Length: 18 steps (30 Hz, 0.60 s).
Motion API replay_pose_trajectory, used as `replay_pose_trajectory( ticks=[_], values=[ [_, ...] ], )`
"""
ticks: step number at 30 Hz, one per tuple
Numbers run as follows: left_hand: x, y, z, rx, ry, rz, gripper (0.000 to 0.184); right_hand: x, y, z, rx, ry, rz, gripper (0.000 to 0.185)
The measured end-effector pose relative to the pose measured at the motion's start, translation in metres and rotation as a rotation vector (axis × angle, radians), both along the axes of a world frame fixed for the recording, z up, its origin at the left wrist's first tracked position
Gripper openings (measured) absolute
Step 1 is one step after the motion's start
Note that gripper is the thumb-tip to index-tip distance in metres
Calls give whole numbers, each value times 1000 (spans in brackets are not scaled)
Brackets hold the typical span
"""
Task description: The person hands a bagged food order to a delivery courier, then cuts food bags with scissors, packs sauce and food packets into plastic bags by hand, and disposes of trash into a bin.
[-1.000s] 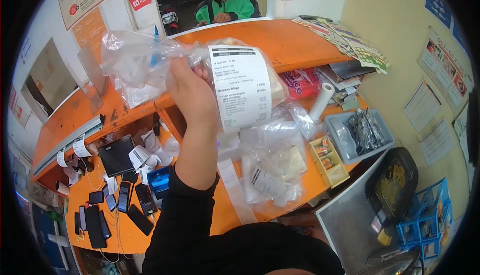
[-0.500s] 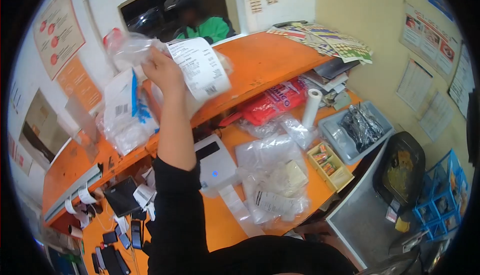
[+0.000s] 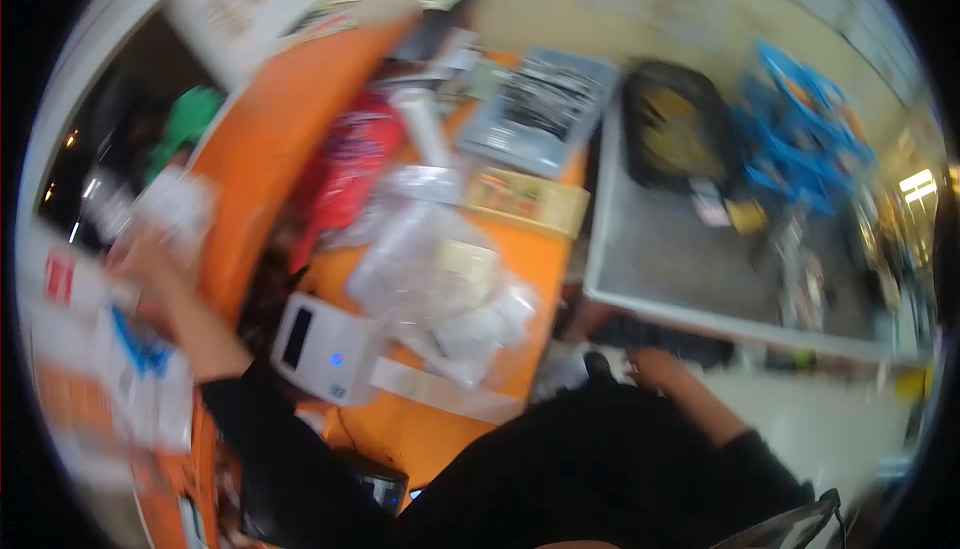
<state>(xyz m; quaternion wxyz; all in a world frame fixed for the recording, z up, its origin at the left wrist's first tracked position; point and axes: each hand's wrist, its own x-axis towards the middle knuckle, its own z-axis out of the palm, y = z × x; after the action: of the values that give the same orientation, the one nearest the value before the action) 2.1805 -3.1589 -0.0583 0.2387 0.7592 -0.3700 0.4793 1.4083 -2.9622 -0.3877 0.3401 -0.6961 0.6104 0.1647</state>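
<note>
At the window end of the orange counter, my left hand point(image 3: 145, 257) is closed on a clear plastic bag point(image 3: 178, 211). The white area on the bag's side is smeared by motion. Just below this hand stands another bag, white with blue markings point(image 3: 150, 379). My right hand point(image 3: 655, 371) is low beside my body, near the corner of the grey-topped table. Its fingers are blurred, and I cannot make out whether they hold anything.
A person in green point(image 3: 185, 129) is beyond the window. On the lower orange desk are a white receipt printer point(image 3: 325, 349), clear plastic bags point(image 3: 420, 269), a red package point(image 3: 360, 164), a yellow box point(image 3: 530, 204) and a grey bin point(image 3: 515, 154). A black tray point(image 3: 640, 99) and blue rack point(image 3: 800, 139) stand right.
My view has swung to the right, so the counter and left hand appear further left. My right hand has come into view. The left hand still grips the plastic bag.
</note>
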Motion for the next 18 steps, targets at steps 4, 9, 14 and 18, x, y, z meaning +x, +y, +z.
replay_pose_trajectory(
  ticks=[4,9,14,18],
  values=[
    [-35,-1,1,-340,-228,-632,34,-21,57,12,-113,-161,-170,26],
    [-236,64,-74,-362,308,-1224,22,-93,99,12,-366,-237,-490,20],
    [-398,129,-205,-231,689,-1214,39,-225,114,35,-850,-58,-813,17],
    [-560,191,-271,-56,1191,-1293,41,-346,115,60,-973,-6,-1024,16]
  ],
)
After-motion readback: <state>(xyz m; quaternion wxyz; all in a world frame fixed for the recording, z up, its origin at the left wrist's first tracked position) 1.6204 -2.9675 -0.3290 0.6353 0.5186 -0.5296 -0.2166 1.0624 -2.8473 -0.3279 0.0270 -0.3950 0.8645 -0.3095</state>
